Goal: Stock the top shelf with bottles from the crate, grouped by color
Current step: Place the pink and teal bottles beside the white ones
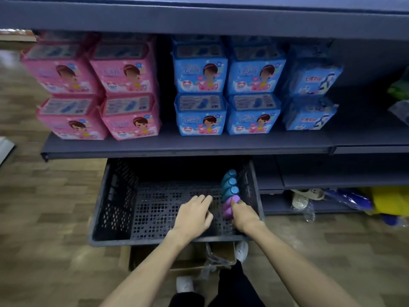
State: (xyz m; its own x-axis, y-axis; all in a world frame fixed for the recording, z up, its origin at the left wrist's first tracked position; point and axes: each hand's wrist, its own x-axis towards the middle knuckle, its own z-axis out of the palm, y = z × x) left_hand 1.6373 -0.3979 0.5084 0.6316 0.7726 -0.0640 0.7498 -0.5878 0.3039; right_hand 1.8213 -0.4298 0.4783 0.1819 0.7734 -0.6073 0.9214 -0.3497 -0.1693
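1. While both bare arms reach down into the dark perforated plastic crate (115, 209), the right hand (244, 214) curls its fingers round the purple plastic bottles (229, 208) lying against the crate's right wall, gripping them from above.
2. The left hand (194, 214) hovers palm down over the crate's mesh floor, just beside the purple bottles, with its fingers loosely bent and nothing between them.
3. Three blue plastic bottles with blue caps (230, 183) lie in a row along the same right wall, directly beyond the purple ones and touching them.
4. The crate stands on the wood-patterned floor (51, 218), its far end tucked under the dark grey metal shelf (177, 147).
5. On that shelf stand stacked pink soft packs (124, 94) at the left and blue soft packs (225, 94) at the right, each printed with a cartoon girl; their lettering is too blurred to read.
6. A further pile of blue packs with a different print (312, 94) carries red characters, also unreadable.
7. Another dark grey shelf edge (199, 21) runs across the top of the view.
8. White shoes (242, 251) show below the crate, near a brown cardboard box (190, 258).
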